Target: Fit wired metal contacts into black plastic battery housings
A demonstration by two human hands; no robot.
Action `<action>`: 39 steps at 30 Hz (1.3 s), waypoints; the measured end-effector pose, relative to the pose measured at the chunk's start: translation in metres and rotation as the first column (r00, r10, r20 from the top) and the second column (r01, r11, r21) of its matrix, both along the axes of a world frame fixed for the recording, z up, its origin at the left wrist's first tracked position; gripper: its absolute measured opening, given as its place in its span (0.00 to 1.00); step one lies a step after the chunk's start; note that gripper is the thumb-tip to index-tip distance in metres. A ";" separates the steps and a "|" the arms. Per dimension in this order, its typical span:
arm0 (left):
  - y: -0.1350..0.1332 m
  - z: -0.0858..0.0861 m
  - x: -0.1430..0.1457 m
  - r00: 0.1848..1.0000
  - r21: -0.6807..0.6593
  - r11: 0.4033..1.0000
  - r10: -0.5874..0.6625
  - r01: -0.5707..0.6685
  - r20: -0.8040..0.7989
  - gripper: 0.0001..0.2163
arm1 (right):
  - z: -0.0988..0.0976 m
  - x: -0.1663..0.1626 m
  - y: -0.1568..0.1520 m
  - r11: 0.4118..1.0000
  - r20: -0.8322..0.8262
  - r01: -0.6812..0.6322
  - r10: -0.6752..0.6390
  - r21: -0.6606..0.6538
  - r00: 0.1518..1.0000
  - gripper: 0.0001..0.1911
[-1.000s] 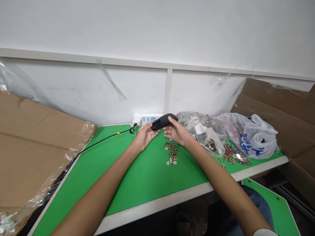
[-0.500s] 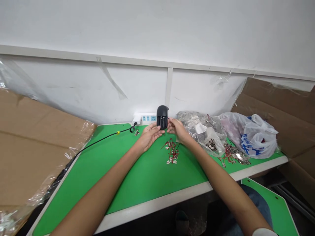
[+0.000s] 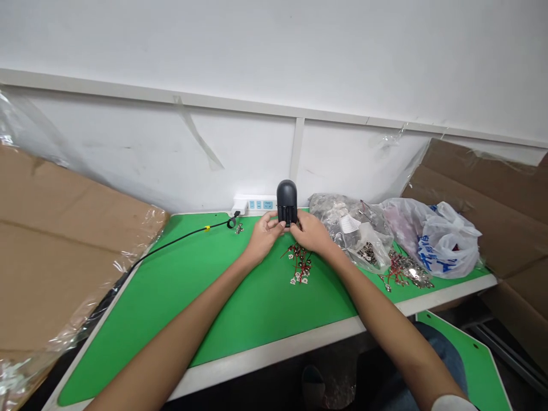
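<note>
A black rounded plastic housing (image 3: 286, 192) with an open slotted recess like a battery compartment stands upright between my hands, above the far side of the green table (image 3: 222, 302). My left hand (image 3: 262, 238) grips its lower left, the thumb at the bottom edge. From the right, my right hand (image 3: 313, 232) grips it too, its thumb pressed near the lower end of the recess. Just below my hands lies a small heap of metal contact pieces with red wires (image 3: 301, 268). The fingers behind the housing are partly hidden.
Behind the housing, a white power strip (image 3: 268, 200) with a plugged-in adapter and black cable (image 3: 184, 235) lies by the wall. To the right are plastic bags of parts (image 3: 342, 220), a white bag (image 3: 454, 240) and more wired contacts (image 3: 402, 271). Cardboard (image 3: 64, 240) flanks the left.
My right hand has closed in, its thumb now on the lower front of the housing. The housing is turned more squarely toward me, and the edge jutting at its upper right no longer shows.
</note>
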State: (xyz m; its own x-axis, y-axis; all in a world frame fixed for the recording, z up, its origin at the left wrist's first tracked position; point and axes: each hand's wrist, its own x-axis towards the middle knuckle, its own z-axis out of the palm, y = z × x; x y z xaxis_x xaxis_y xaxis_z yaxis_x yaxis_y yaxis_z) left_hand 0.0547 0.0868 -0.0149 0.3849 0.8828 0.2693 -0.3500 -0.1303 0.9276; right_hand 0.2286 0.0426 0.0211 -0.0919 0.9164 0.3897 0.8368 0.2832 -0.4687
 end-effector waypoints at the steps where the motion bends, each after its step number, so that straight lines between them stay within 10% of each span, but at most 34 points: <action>1: 0.000 -0.001 0.001 1.000 0.015 1.000 0.003 -0.003 -0.003 0.27 | 0.002 0.000 -0.002 1.000 0.054 0.000 0.000 -0.007 0.999 0.15; 16: 0.001 -0.007 0.008 0.994 0.201 0.979 0.044 -0.023 -0.100 0.19 | 0.014 -0.001 -0.013 0.995 0.336 0.053 -0.021 -0.085 0.941 0.20; 39: -0.005 -0.005 0.008 0.971 0.217 0.968 0.166 -0.127 -0.170 0.19 | 0.014 -0.003 -0.011 0.992 0.348 0.064 -0.021 -0.111 0.937 0.19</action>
State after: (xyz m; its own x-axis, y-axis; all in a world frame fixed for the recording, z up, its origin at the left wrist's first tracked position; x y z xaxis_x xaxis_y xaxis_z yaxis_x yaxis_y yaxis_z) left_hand 0.0623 0.0817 -0.0204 0.3158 0.8672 0.3851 -0.1372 -0.3598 0.9229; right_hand 0.2255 0.0317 0.0347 -0.1613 0.9599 0.2293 0.9630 0.2039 -0.1761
